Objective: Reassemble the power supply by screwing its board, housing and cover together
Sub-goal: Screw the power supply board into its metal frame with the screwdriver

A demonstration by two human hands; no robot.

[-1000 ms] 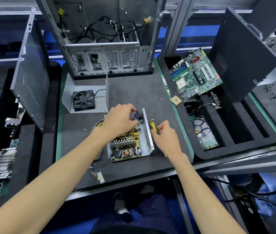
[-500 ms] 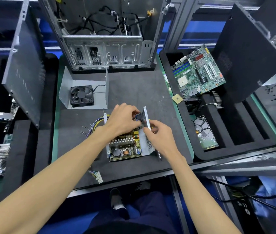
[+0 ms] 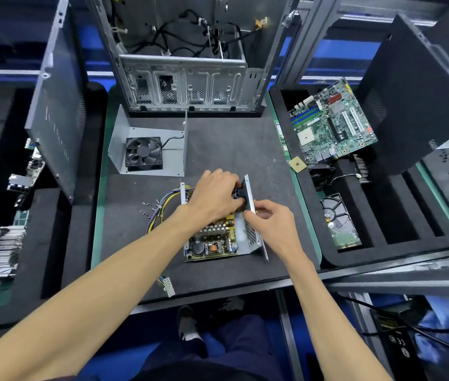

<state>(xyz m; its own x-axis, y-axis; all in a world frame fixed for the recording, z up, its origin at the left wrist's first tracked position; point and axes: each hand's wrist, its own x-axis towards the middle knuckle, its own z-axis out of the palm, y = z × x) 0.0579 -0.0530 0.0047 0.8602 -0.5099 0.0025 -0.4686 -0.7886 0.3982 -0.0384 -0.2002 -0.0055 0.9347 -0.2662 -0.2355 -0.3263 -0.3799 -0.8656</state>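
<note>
The open power supply housing (image 3: 253,237) sits mid-desk (image 3: 218,149) with its board (image 3: 212,240) inside. The left hand (image 3: 213,198) curls its fingers over a black part at the housing's far wall; the right hand (image 3: 271,224) pinches that wall while holding a screwdriver (image 3: 265,250). The fan cover (image 3: 149,149) lies behind, loose screws (image 3: 149,210) to the left.

Open PSU housing (image 3: 251,237), board (image 3: 212,243) inside
</note>
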